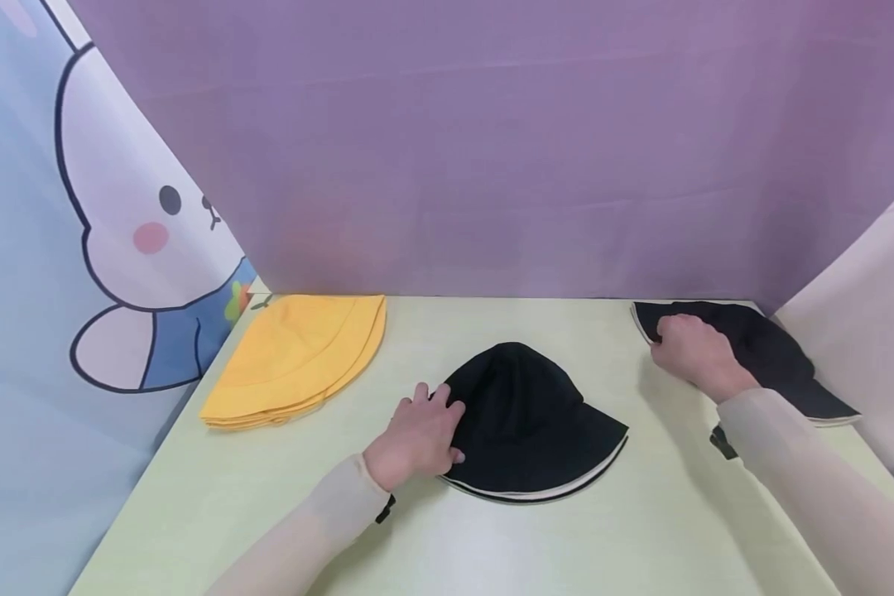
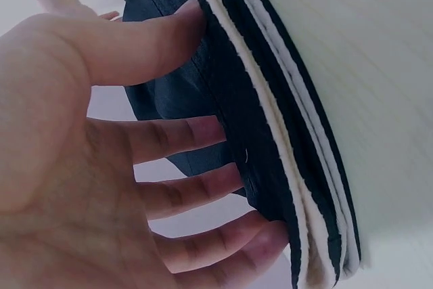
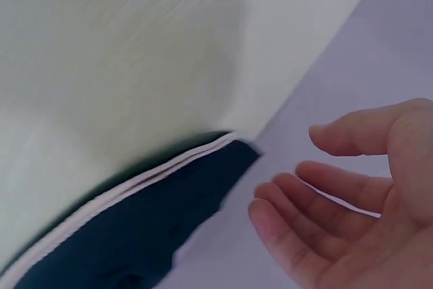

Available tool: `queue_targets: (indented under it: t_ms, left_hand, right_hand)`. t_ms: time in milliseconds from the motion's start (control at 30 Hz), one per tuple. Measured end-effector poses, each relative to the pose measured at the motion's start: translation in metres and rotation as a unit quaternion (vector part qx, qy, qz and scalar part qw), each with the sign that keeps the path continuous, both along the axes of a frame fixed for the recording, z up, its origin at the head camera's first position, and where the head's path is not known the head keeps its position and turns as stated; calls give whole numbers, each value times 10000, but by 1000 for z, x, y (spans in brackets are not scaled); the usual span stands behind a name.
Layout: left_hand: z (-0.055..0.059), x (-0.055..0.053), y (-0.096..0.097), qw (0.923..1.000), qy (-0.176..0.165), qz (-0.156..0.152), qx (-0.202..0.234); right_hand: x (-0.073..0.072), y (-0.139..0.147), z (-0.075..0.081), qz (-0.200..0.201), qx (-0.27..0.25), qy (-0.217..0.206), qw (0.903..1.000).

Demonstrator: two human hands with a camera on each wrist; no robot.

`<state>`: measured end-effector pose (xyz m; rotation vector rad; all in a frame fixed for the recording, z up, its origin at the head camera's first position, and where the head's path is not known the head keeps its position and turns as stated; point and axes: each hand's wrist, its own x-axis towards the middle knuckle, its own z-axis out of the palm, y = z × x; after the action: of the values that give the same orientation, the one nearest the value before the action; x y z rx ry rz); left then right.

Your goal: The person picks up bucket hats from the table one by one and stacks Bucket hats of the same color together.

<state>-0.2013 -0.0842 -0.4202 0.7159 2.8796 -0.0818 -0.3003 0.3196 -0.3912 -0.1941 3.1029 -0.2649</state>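
Note:
A black bucket hat (image 1: pixel 517 422) with pale-edged brim layers lies flat at the middle of the table. My left hand (image 1: pixel 420 434) touches its left side, fingers spread; in the left wrist view the thumb (image 2: pixel 159 42) lies on the dark cloth and the fingertips meet the brim. At the far right lies more black headwear (image 1: pixel 767 352), also with a pale edge. Over its left end is my right hand (image 1: pixel 693 352). The right wrist view shows that hand's fingers (image 3: pixel 325 197) loosely bent with nothing between them, beside the tip of the dark brim (image 3: pixel 135 214).
Folded yellow hats (image 1: pixel 298 360) lie stacked at the back left of the pale green table (image 1: pixel 536 550). A purple cloth (image 1: pixel 492 165) hangs along the back edge. Cloth with a cartoon figure (image 1: pixel 141 199) hangs at the left, and a pale one (image 1: pixel 864 331) at the right.

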Motion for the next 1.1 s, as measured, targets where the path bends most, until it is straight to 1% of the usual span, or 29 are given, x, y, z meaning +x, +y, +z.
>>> queue_targets:
  t_ms: [100, 200, 267, 333, 467, 533, 600, 733, 867, 1033, 1100]
  left_hand:
    - [1, 0, 2, 10000, -5, 10, -91]
    - [1, 0, 3, 9999, -24, 17, -147]
    - [1, 1, 3, 9998, -48, 21, -180]
    - [1, 1, 3, 9998, -67, 43, -199]
    - [0, 2, 2, 9996, -3, 74, -278]
    - [1, 3, 2, 9996, 21, 61, -273]
    - [1, 3, 4, 9996, 27, 20, -270]
    - [0, 2, 7, 9996, -1, -26, -264]
    - [0, 2, 8, 9997, 15, -63, -221]
    - [-1, 1, 7, 9999, 30, -34, -157]
    - [-1, 1, 6, 9999, 29, -39, -140]
  right_hand:
    - [-7, 14, -9, -94, 95, -234, 9996]
    - [-9, 22, -19, -152, 231, -539, 9982]
    - [-10, 24, -26, -122, 320, -657, 9972]
    - [-11, 22, -30, -11, 409, -630, 9972]
    - [-15, 15, -33, 293, 567, -421, 9971]
    - [-16, 15, -34, 325, 632, -340, 9969]
    - [-15, 17, -34, 264, 661, -328, 9969]
    - [-9, 24, -34, 123, 561, -253, 9980]
    - [1, 30, -34, 75, 432, -109, 9990]
    - [15, 26, -32, 35, 99, 143, 9998]
    - [22, 23, -29, 16, -68, 280, 9996]
